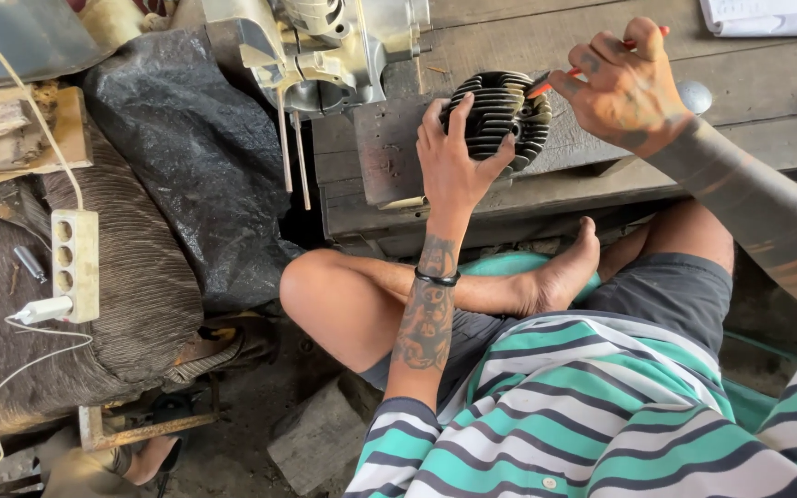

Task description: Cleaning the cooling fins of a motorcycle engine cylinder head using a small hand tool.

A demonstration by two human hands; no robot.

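My left hand [454, 157] grips a black finned engine cylinder [500, 115] and holds it against the low wooden bench [546, 198]. Its fingers wrap the cylinder's left and lower side. My right hand [624, 88] is shut on a red-handled tool [560, 78], and the tool's tip meets the cylinder's upper right edge. A black band sits on my left wrist. My crossed legs are beneath the bench edge.
A silver engine case [325, 51] with long studs [292, 152] stands on the bench at left. A black plastic sheet [196, 157] and a white power strip [76, 263] with a plugged-in charger lie at left. White papers [767, 14] rest at the far right.
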